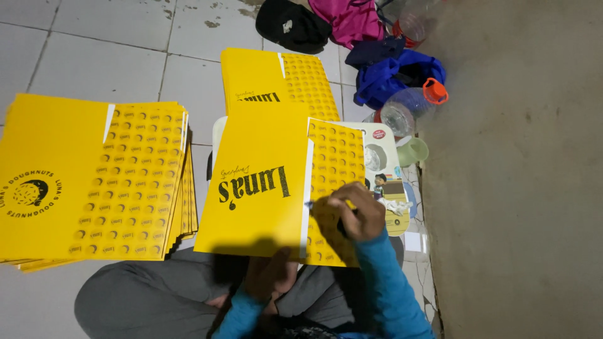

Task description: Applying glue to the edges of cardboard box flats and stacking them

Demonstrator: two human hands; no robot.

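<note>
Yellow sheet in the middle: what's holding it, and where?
The left hand grips the yellow sheet at its near edge. The right hand rests on its patterned flap by the white strip; whether it holds anything cannot be told.

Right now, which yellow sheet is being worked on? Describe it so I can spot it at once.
Start from the big stack of yellow sheets on the tiled floor at the left. Just right of it, one yellow sheet lies over the person's lap. Only this one has the right hand on its white strip and the left hand at its near edge.
</note>
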